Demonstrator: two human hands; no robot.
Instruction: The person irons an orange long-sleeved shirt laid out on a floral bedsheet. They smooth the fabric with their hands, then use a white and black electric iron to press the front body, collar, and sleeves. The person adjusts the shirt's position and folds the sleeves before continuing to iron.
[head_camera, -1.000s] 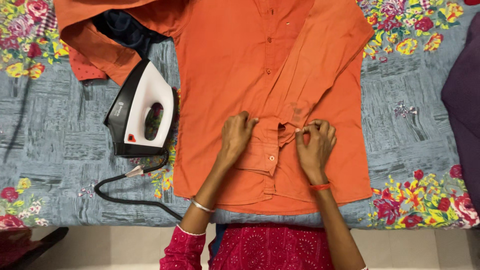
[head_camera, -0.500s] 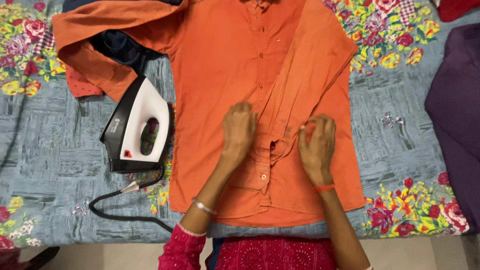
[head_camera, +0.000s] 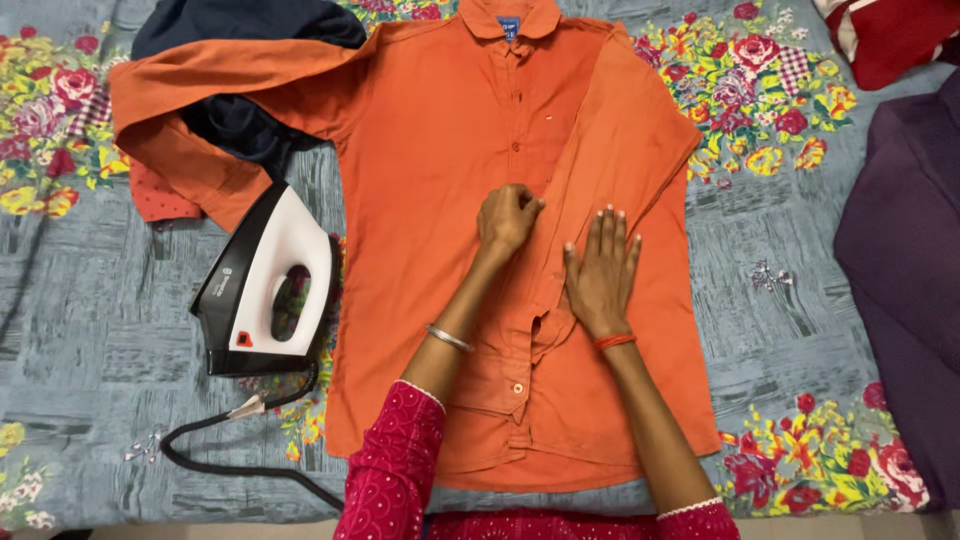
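While the left hand (head_camera: 508, 216) pinched the orange shirt (head_camera: 450, 150) and the right hand (head_camera: 600, 275) lay flat, fingers spread, the nearby iron (head_camera: 265, 285), possibly hot, risked scorching fabric.

Small blue neck label (head_camera: 508, 27) inside orange shirt (head_camera: 450, 150) collar.

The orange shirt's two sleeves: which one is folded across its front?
The sleeve under the flat right hand; the other sleeve sprawls sideways beyond the iron.
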